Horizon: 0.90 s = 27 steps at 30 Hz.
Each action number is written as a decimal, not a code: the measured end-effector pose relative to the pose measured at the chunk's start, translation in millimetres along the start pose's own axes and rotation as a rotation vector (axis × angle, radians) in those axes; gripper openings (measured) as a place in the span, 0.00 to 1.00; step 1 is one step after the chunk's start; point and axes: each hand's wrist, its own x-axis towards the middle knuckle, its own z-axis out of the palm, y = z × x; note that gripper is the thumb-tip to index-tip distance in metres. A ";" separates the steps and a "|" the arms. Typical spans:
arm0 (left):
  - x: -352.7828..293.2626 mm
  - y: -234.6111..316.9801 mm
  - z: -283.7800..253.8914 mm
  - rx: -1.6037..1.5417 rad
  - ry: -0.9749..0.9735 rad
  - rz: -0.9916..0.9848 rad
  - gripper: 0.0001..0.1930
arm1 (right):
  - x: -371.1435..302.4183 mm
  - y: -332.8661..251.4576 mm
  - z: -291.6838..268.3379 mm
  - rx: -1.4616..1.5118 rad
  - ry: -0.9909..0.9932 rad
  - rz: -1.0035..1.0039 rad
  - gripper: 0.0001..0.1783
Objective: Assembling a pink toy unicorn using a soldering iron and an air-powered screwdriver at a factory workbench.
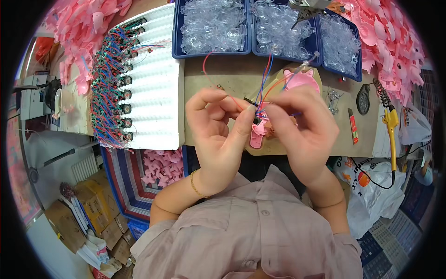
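My left hand [216, 135] is closed in a pinch, thumb against forefinger, on thin red wire [235, 103]. Just beside its fingertips is a small black piece [251, 101] among the leads. My right hand [304, 130] also pinches, its thumb and fingers closed on the blue and red wires [265, 90], which rise between the hands and fan out. Under the fingertips lies a pink plastic part [257, 138], partly hidden by both hands. Behind my right hand, a pink shell [303, 80] with small ears rests on a tan board. The exact wire ends are too small to make out.
Blue bins of clear plastic parts [213, 25] line the back. A white ribbed tray [155, 93] at left holds several wired round components [109, 88]. Pink parts heap at both far corners. At right are a yellow soldering iron [391, 125], a red-and-black strip [353, 126] and loose screws [333, 100].
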 end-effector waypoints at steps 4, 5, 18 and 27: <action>-2.8 -3.6 -1.9 0.166 0.000 0.133 0.22 | 3.8 -3.6 -1.2 0.370 -0.033 0.594 0.07; -4.0 -2.9 -2.1 0.207 -0.007 0.155 0.21 | 3.4 -4.8 -2.5 0.483 -0.063 0.704 0.07; -2.0 11.1 -1.0 0.182 0.029 0.007 0.15 | -5.2 -5.9 12.7 0.584 0.071 0.639 0.08; 6.7 11.4 -19.7 0.567 -0.154 0.162 0.11 | 13.2 2.0 -2.7 0.321 -0.086 0.271 0.07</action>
